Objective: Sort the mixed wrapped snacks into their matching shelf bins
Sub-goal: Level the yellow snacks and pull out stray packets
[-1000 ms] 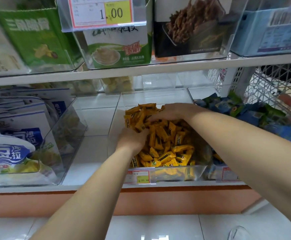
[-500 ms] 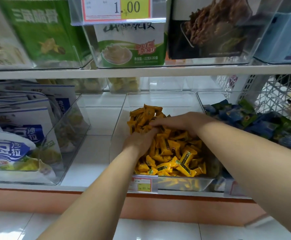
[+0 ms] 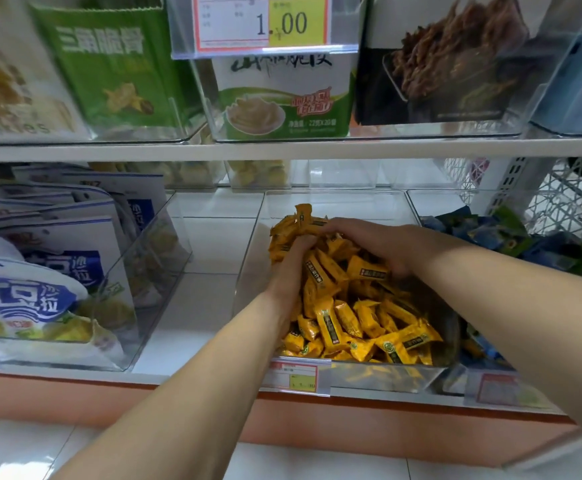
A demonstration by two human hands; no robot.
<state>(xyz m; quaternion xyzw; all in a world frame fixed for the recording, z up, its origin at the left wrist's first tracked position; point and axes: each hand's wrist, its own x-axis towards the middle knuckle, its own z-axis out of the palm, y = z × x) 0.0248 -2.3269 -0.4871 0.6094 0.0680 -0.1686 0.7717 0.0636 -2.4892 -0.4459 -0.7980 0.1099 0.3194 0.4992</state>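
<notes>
A clear plastic bin (image 3: 334,199) on the lower shelf holds a heap of yellow wrapped snacks (image 3: 348,317). Both my hands are inside it, at the back of the heap. My left hand (image 3: 288,271) digs in from the left, its fingers curled into the wrappers and partly hidden. My right hand (image 3: 372,242) lies over the top from the right, fingers curled round a bunch of yellow snacks (image 3: 300,223) that stick up between the two hands. The hands' fingertips almost meet.
A neighbouring bin of blue and green wrapped snacks (image 3: 490,230) stands to the right. A clear bin of large white and blue bags (image 3: 57,292) is at the left. Boxes fill the upper shelf (image 3: 282,148). A price tag (image 3: 293,375) hangs on the yellow bin's front.
My hands have drawn closer together at the back of the heap, bunching yellow snacks up between them. The view has shifted slightly.
</notes>
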